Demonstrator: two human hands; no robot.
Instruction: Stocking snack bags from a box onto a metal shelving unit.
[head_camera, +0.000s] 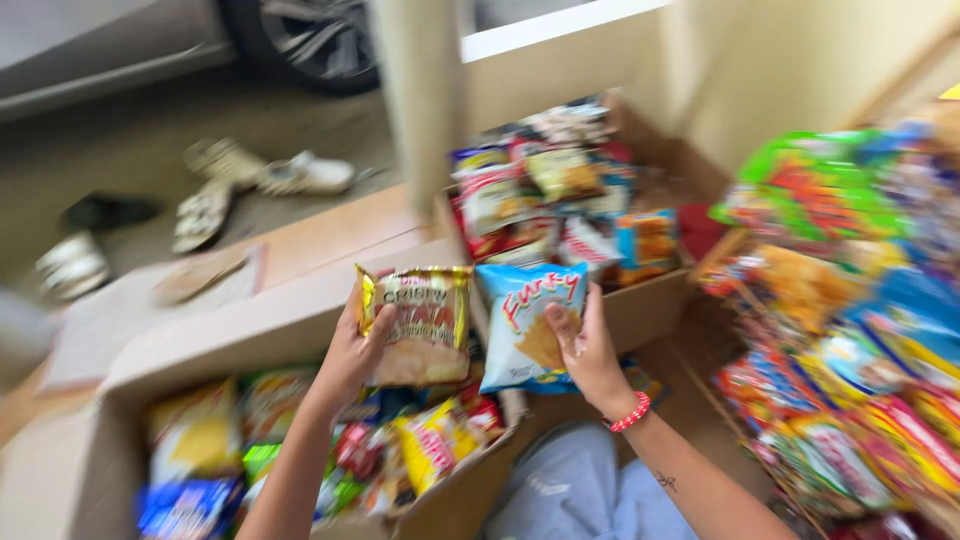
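Cardboard boxes (300, 320) of snacks crowded near floor | left hand (352, 352) fingers clamped gold snack packet (420, 322) | right hand (588, 352) fingers pinched blue chip bag (522, 318), just beside

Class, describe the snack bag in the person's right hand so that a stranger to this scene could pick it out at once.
Start at the cardboard box full of snacks in the middle. In front of its near wall two hands hold up one bag each. The right hand grips the light blue snack bag; the bag beside it is gold and yellow.

Daylight is falling on a grey floor (120, 150) at upper left, where sandals (250, 180) are lying beneath a car wheel (310, 40); a cream wall (800, 60) is rising at upper right.
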